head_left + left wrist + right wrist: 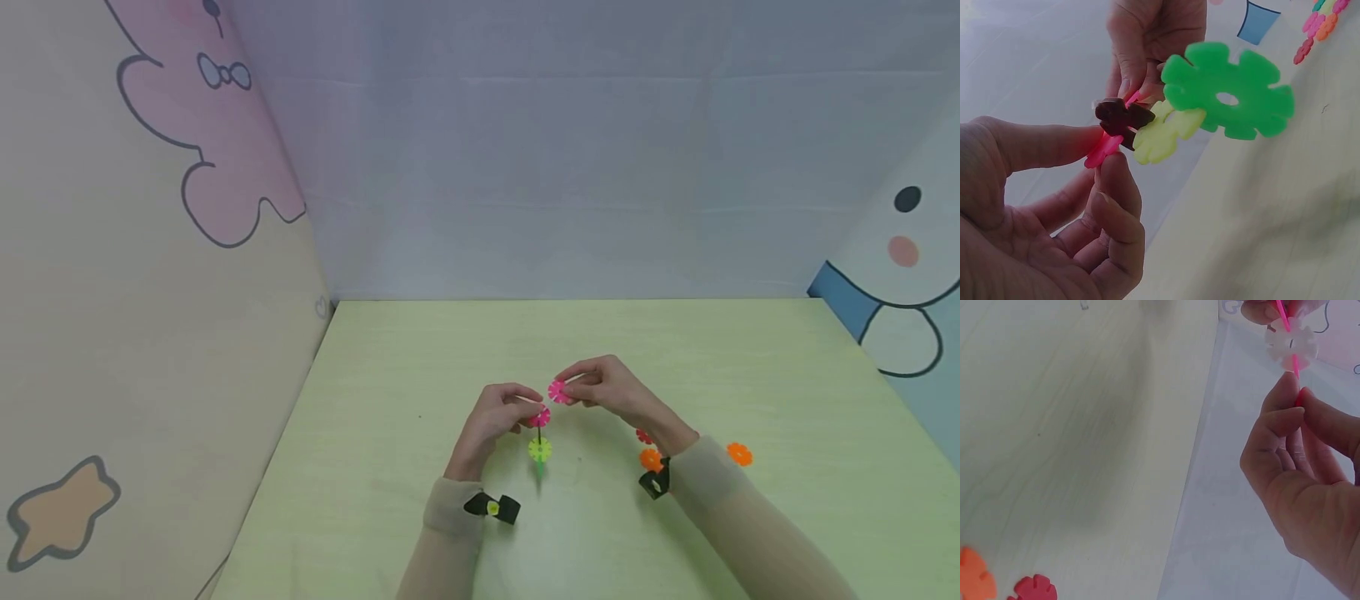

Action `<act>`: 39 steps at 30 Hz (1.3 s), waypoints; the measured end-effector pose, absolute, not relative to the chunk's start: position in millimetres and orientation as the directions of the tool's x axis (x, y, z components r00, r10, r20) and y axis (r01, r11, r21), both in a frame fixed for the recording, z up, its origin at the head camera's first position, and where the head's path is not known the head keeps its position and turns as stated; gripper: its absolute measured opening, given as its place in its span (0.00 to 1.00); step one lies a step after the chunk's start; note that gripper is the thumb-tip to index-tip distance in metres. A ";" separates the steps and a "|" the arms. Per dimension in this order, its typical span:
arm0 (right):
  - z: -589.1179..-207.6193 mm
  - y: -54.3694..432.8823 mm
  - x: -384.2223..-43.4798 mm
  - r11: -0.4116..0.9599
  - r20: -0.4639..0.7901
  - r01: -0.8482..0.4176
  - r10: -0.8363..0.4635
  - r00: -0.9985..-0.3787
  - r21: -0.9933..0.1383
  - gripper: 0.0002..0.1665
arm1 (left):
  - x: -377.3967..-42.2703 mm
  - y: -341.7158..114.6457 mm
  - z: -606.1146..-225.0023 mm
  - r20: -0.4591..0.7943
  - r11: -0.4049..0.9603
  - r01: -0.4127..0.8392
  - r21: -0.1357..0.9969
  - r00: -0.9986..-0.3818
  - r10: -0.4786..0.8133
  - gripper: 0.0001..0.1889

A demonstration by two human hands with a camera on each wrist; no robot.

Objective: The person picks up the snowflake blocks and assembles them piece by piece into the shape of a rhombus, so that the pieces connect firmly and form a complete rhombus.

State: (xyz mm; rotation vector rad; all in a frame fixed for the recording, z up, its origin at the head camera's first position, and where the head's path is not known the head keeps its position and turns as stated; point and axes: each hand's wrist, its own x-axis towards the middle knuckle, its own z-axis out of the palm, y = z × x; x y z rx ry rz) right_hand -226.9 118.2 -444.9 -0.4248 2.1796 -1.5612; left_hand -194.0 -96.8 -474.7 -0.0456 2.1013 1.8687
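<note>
My left hand (498, 417) pinches a pink notched flower disc (1104, 152) between thumb and fingers. Joined to that disc, a short chain runs through a dark brown disc (1121, 117) and a yellow disc (1160, 137) to a larger-looking green disc (1235, 94). Close by on the right, my right hand (607, 387) grips another pink disc (557, 392) at its edge. A whitish translucent disc (1291, 344) sits between the two pink ones in the right wrist view, slotted onto the right hand's pink disc. Both hands are raised over the table.
Beneath and beside the right forearm lie a red disc (643, 436) and an orange disc (651, 459), with a second orange disc (739, 453) farther right. Several coloured discs (1315, 25) form a cluster in the left wrist view. A pale curtain (525, 167) stands behind the table (360, 500).
</note>
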 end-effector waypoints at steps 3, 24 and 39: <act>-443.3 116.6 -226.7 0.323 -0.166 0.004 -0.475 -0.864 -0.946 0.16 | -194.0 -98.0 -474.6 -0.263 0.133 -0.240 0.962 -0.943 0.202 0.13; -431.1 110.8 -220.6 0.325 -0.171 0.003 -0.491 -0.854 -0.946 0.15 | -197.1 -93.5 -476.4 -0.293 0.125 -0.272 0.954 -0.934 0.205 0.14; -443.6 109.1 -223.0 0.340 -0.172 -0.007 -0.493 -0.853 -0.940 0.17 | -196.6 -91.8 -479.7 -0.223 0.083 -0.210 0.974 -0.953 0.207 0.11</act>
